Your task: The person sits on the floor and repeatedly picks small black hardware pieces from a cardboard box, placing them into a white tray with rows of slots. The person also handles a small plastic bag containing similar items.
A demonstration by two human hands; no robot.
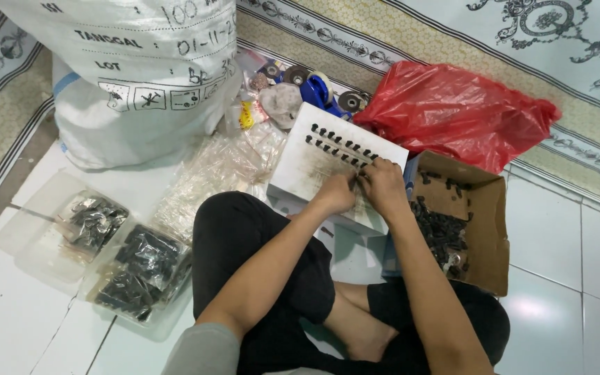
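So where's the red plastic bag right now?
In the head view the red bag lies at upper right on the floor, just behind the cardboard box and beside the white board under both hands.

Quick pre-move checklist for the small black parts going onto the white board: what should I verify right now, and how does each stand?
1. Both hands on the work: left hand and right hand meet at the near end of the rows. Ok.
2. White board steady on the lap: sits tilted, support hidden. Cannot tell.
3. Black parts on the board in two neat rows. Ok.
4. Supply within reach: cardboard box of loose black parts lies beside the right arm. Ok.
5. Part held between the fingers: hidden by the hands. Cannot tell.
6. Clear trays of bagged parts lie apart from the work. Ok.
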